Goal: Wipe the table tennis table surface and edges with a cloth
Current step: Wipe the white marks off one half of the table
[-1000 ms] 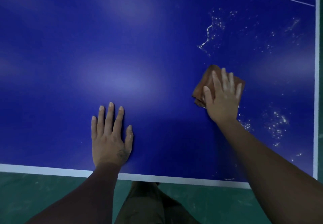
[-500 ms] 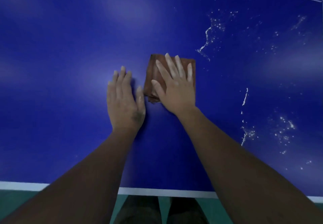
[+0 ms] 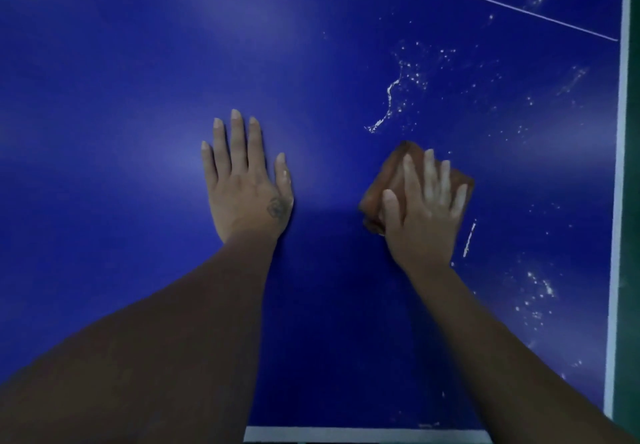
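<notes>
Cloth: brown, folded into thick soft square, lay flat on glossy blue tabletop, right of centre. Right hand pressed palm-down on it, fingers straight, slightly spread, blurred. Left hand flat on bare surface beside, apart from cloth, fingers extended and close together. White droplets scattered near right edge line.

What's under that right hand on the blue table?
A folded brown cloth, pressed flat by the right hand onto the table. Whether water lies beneath the cloth is hidden.
</notes>
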`<action>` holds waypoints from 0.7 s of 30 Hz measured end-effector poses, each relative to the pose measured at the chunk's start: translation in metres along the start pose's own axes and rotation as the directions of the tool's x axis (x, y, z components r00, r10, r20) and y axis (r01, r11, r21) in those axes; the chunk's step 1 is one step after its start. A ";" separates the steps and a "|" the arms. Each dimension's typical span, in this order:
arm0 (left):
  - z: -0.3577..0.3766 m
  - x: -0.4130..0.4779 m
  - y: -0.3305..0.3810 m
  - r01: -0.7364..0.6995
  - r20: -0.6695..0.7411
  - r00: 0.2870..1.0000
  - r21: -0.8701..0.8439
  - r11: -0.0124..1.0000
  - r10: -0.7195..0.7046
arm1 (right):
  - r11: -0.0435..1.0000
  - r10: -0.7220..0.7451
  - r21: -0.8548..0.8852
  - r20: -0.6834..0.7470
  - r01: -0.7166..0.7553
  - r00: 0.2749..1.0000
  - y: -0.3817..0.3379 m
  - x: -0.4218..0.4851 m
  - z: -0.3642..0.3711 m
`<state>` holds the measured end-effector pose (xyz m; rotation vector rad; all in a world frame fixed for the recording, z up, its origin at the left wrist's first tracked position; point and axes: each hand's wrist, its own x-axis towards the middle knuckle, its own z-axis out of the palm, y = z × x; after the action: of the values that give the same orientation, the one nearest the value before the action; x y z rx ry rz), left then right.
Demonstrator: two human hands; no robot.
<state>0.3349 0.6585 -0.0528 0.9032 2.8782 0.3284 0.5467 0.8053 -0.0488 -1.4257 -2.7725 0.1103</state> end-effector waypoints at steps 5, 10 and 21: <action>0.003 0.001 0.000 -0.007 -0.045 0.999 -0.021 1.000 0.006 | 0.965 -0.258 0.038 -0.067 0.260 0.964 -0.078 0.040 0.010; 0.008 0.002 -0.002 -0.007 -0.079 0.997 -0.013 1.000 0.006 | 0.927 -0.362 0.083 -0.069 0.367 0.930 -0.067 0.082 0.010; 0.012 0.002 -0.002 -0.022 -0.143 0.990 -0.018 1.000 0.019 | 1.000 0.002 -0.009 0.001 -0.002 1.000 0.016 0.072 -0.001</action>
<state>0.3341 0.6607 -0.0648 0.9428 2.9905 0.4401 0.5177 0.8734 -0.0501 -1.4309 -2.7764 0.0988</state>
